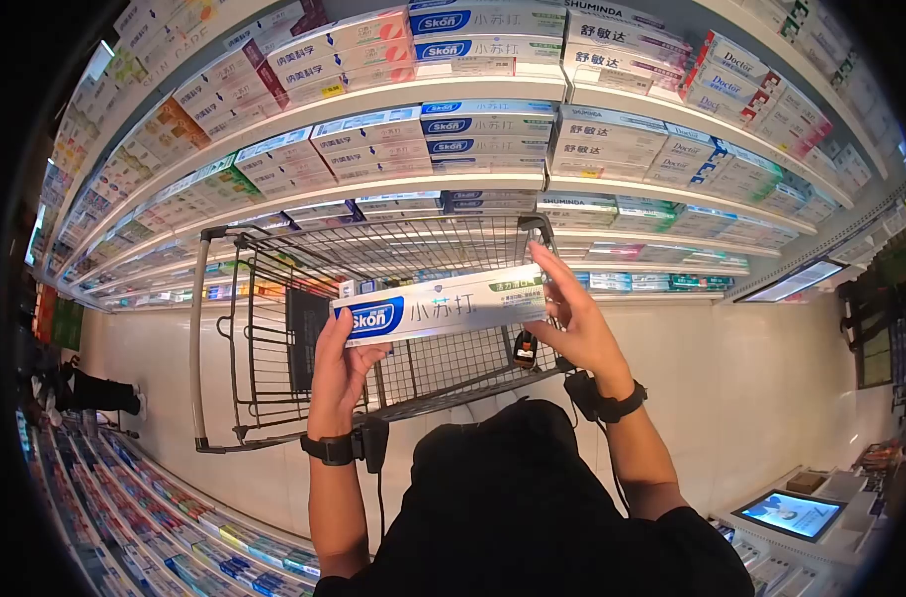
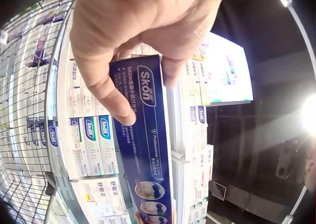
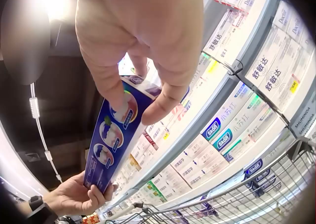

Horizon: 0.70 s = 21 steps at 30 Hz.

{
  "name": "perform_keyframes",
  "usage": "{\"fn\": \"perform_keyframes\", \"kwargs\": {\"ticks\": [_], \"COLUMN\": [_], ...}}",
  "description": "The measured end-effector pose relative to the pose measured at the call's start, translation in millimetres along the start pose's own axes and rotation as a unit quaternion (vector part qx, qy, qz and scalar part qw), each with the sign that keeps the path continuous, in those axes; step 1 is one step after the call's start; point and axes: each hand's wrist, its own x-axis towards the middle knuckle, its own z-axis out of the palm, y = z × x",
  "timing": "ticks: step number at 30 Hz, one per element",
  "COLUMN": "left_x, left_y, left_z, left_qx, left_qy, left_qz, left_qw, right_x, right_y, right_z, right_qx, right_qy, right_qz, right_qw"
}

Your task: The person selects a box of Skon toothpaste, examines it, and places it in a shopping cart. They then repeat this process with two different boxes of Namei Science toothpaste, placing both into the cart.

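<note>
A silver-and-blue Skon toothpaste box [image 1: 443, 312] is held level over the shopping cart, between both hands. My left hand [image 1: 341, 370] grips its left end beside the blue logo, thumb on the front face. At the other end, my right hand [image 1: 584, 333] pinches the box between thumb and fingers. In the left wrist view, the blue printed face of the toothpaste box [image 2: 148, 140] shows beneath the left hand [image 2: 143, 31]. The right wrist view has round pictures on the toothpaste box [image 3: 109, 135], with the right hand [image 3: 143, 41] at its near end.
A wire shopping cart [image 1: 202, 338] stands below the hands, with a black-and-orange item [image 1: 525, 348] near its right end. Shelves [image 1: 493, 88] stacked with toothpaste boxes rise behind it. More stocked shelves [image 1: 175, 527] lie at the lower left, and a lit screen [image 1: 791, 512] at the lower right.
</note>
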Motion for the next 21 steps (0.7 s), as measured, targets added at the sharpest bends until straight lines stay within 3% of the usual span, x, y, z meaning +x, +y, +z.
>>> {"fn": "perform_keyframes", "kwargs": {"ticks": [3, 8, 11, 16, 19, 21], "left_x": [-9, -6, -3, 2, 11, 11], "left_y": [11, 11, 6, -8, -10, -5], "left_z": [-8, -38, -54, -58, -70, -69], "left_qx": [0.030, 0.001, 0.064, 0.023, 0.021, 0.055], "left_qy": [-0.027, -0.113, -0.145, -0.063, -0.037, -0.057], "left_qz": [0.005, -0.040, -0.073, -0.037, -0.046, -0.044], "left_qw": [0.999, 0.993, 0.985, 0.997, 0.998, 0.996], "right_x": [-12, -26, -33, -40, -41, -38], "right_y": [4, -4, -2, 3, -8, -1], "right_z": [17, 36, 39, 48, 47, 52], "right_qx": [0.137, 0.066, 0.106, 0.075, 0.125, 0.117], "right_qy": [0.028, 0.098, 0.113, 0.085, 0.000, 0.046], "right_qz": [0.091, 0.103, 0.187, 0.143, 0.191, 0.178], "right_qw": [0.986, 0.988, 0.970, 0.983, 0.973, 0.976]}}
